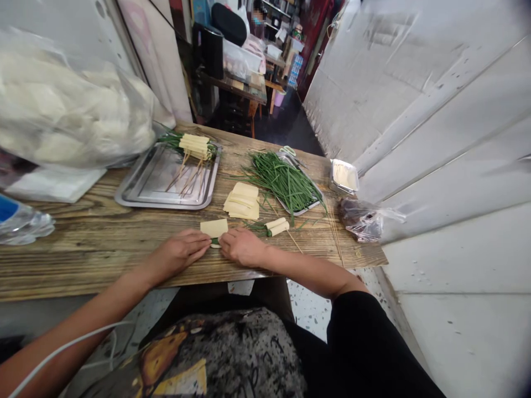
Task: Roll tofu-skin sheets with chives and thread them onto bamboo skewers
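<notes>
A pale yellow tofu-skin sheet [214, 227] lies on the wooden table with green chives [214, 241] across its near edge. My left hand [186, 249] holds the left side of that near edge, fingers together. At the right side, my right hand [241, 246] has its fingers curled on the same edge and partly hides the chives. Just beyond is a stack of tofu-skin sheets [241, 202]. Right of my right hand lie rolled tofu skins [276, 227] with chive ends sticking out and a skewer [295, 241] through them.
Loose chives [286, 182] heap on a tray at the back right, near scissors [287, 150]. Skewered rolls [194, 146] rest on a metal tray [166, 203]. Bare skewers [334, 232], a plastic-wrapped dark item [360, 220], a container [344, 176] and a large bag [74, 110] stand around.
</notes>
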{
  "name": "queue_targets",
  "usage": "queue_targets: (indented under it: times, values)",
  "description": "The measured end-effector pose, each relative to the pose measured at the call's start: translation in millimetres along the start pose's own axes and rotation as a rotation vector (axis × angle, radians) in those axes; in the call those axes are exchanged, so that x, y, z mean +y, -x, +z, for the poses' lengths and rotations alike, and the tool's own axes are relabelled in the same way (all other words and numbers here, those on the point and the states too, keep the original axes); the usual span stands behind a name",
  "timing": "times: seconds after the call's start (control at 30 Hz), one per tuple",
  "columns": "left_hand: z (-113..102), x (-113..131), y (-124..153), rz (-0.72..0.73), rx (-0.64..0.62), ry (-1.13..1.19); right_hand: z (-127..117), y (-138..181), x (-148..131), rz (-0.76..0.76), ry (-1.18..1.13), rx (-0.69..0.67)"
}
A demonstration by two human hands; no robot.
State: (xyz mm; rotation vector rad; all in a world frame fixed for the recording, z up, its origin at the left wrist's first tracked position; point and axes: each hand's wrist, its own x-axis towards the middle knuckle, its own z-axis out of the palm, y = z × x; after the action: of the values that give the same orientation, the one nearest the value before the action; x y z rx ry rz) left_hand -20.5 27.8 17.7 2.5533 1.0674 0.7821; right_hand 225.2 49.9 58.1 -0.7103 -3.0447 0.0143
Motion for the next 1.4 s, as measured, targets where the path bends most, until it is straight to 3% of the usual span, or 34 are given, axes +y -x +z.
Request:
queue_targets:
  times: [0.17,0.33,0.6,0.83,1.13,1.4]
  values:
    - [-2.6,5.6,0.2,0.014,0.007,-0.001,0.9,0.2,5.6,0.004,-0.028,-0.012]
    - [6.9,12.1,7.5,-0.028,0.106,-0.037,3.8,-6.7,22.9,0.018,-0.257,0.030]
    - [15.2,16.8,5.9,-0.269,0.246,0.150,7.8,-11.8,35.5,0.134,-0.611,0.081]
    - [12.3,11.1,8.5,-0.204,0.327,0.074,8.5,-16.7,41.4,0.183,-0.761,0.104]
    - [1.4,5.8,15.9,0.114,0.083,-0.292,-0.2,-35.6,52.6,0.285,-0.858,-0.039]
    - [-1.6,10.3,6.8,0.111,0.058,-0.311,-6.0,-39.9,53.5,0.365,-0.905,-0.089]
